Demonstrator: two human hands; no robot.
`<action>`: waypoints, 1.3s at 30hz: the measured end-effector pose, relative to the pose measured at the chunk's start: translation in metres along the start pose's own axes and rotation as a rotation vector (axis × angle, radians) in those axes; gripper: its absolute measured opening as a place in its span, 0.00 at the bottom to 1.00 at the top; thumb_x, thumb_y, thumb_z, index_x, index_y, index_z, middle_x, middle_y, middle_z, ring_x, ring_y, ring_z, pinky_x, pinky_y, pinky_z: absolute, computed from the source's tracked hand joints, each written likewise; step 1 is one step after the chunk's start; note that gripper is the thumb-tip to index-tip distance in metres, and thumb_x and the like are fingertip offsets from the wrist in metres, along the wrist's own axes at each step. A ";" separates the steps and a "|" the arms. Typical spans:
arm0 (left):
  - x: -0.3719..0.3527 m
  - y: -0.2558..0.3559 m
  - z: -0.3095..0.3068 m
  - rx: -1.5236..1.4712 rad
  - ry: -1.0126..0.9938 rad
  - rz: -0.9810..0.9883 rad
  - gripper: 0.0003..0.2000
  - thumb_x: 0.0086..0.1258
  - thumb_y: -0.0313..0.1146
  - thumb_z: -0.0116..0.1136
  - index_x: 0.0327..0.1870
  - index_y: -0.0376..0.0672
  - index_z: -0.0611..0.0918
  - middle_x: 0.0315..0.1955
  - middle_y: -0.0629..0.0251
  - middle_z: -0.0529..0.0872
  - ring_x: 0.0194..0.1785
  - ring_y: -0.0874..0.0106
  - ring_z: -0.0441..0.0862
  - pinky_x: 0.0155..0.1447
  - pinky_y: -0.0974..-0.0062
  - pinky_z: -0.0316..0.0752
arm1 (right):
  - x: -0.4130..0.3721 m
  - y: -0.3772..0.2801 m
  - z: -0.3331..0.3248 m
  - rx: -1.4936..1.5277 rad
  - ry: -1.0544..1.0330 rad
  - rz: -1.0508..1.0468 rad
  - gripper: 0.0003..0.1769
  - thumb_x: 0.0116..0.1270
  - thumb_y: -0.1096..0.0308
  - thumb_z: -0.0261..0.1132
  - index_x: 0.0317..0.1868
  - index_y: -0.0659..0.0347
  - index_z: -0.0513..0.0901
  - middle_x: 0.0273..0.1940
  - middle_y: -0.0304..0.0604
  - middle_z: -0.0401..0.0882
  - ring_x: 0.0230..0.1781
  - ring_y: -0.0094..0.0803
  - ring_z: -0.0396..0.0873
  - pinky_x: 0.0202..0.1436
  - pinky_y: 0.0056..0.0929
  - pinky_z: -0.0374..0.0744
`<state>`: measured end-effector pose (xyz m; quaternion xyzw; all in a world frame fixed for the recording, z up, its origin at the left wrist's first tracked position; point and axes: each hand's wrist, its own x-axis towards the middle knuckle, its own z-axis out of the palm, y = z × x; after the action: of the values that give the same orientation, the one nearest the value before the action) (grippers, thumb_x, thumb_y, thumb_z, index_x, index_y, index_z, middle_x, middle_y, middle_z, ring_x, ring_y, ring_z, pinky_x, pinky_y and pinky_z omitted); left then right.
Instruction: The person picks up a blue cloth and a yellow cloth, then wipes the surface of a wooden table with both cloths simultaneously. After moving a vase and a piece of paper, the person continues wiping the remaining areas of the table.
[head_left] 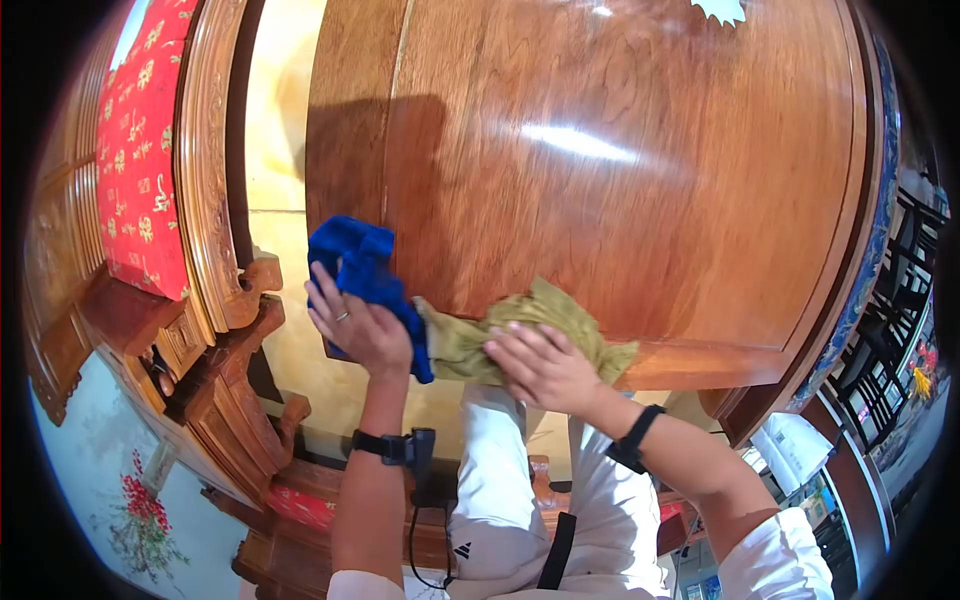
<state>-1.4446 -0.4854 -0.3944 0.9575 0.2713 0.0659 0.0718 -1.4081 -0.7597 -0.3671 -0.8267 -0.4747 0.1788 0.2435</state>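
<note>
A blue cloth [352, 252] lies folded at the near left corner of a glossy wooden tabletop [600, 230]. My left hand [362, 325], with a ring on one finger, rests on this cloth with its fingers stretched out and apart; its thumb is hidden. To the right, an olive-yellow cloth [545, 305] is bunched along the near edge of the top. My right hand [540, 368] presses on it from above, its fingers bent into the folds. The two cloths touch or nearly touch between my hands. Both wrists wear black bands.
A carved wooden seat with a red patterned cushion [140, 170] stands at the left. My legs in white trousers [490, 480] are close to the near table edge. A white packet [793, 448] lies at the lower right. Dark chairs [890, 310] stand farther right.
</note>
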 end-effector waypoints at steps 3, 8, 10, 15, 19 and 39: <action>-0.003 0.042 0.011 0.027 -0.037 0.016 0.26 0.71 0.36 0.49 0.69 0.36 0.73 0.77 0.44 0.64 0.83 0.42 0.53 0.80 0.36 0.44 | -0.059 0.025 -0.007 -0.181 -0.039 0.074 0.39 0.68 0.47 0.65 0.76 0.51 0.71 0.75 0.34 0.72 0.79 0.32 0.62 0.80 0.46 0.56; -0.010 0.150 0.014 -0.142 -0.172 0.272 0.23 0.66 0.39 0.57 0.62 0.42 0.83 0.77 0.47 0.66 0.80 0.43 0.57 0.78 0.32 0.47 | -0.103 0.075 -0.036 -0.247 0.132 0.474 0.43 0.70 0.49 0.62 0.79 0.62 0.63 0.78 0.57 0.62 0.82 0.53 0.55 0.83 0.54 0.48; -0.021 0.180 0.022 -0.279 -0.216 0.423 0.23 0.68 0.42 0.59 0.65 0.57 0.83 0.78 0.57 0.67 0.81 0.50 0.60 0.78 0.34 0.47 | -0.102 0.100 -0.048 -0.323 0.210 0.544 0.42 0.72 0.50 0.61 0.79 0.66 0.61 0.79 0.61 0.59 0.82 0.56 0.53 0.83 0.54 0.46; -0.006 0.189 0.019 -0.446 -0.296 0.720 0.26 0.68 0.46 0.64 0.68 0.58 0.80 0.77 0.61 0.69 0.80 0.57 0.62 0.78 0.40 0.56 | -0.092 0.184 -0.062 -0.418 0.662 1.150 0.39 0.79 0.49 0.54 0.79 0.68 0.60 0.80 0.63 0.56 0.82 0.58 0.52 0.83 0.52 0.48; 0.029 0.146 0.014 -0.390 -0.297 0.614 0.27 0.69 0.47 0.63 0.71 0.61 0.78 0.77 0.64 0.69 0.79 0.58 0.63 0.79 0.42 0.51 | -0.016 0.232 -0.079 -0.591 0.575 1.386 0.41 0.78 0.44 0.54 0.78 0.68 0.62 0.79 0.67 0.56 0.80 0.59 0.55 0.80 0.54 0.55; 0.022 0.001 0.002 0.103 -0.036 0.108 0.26 0.85 0.44 0.40 0.81 0.48 0.65 0.82 0.55 0.57 0.83 0.50 0.54 0.82 0.47 0.47 | -0.073 0.163 -0.094 -0.288 0.364 0.724 0.42 0.67 0.46 0.67 0.80 0.43 0.67 0.82 0.46 0.56 0.84 0.48 0.49 0.83 0.54 0.46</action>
<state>-1.4249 -0.4744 -0.3944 0.9742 0.2209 0.0387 0.0237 -1.2804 -0.9158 -0.3793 -0.9836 -0.1231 0.0359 0.1270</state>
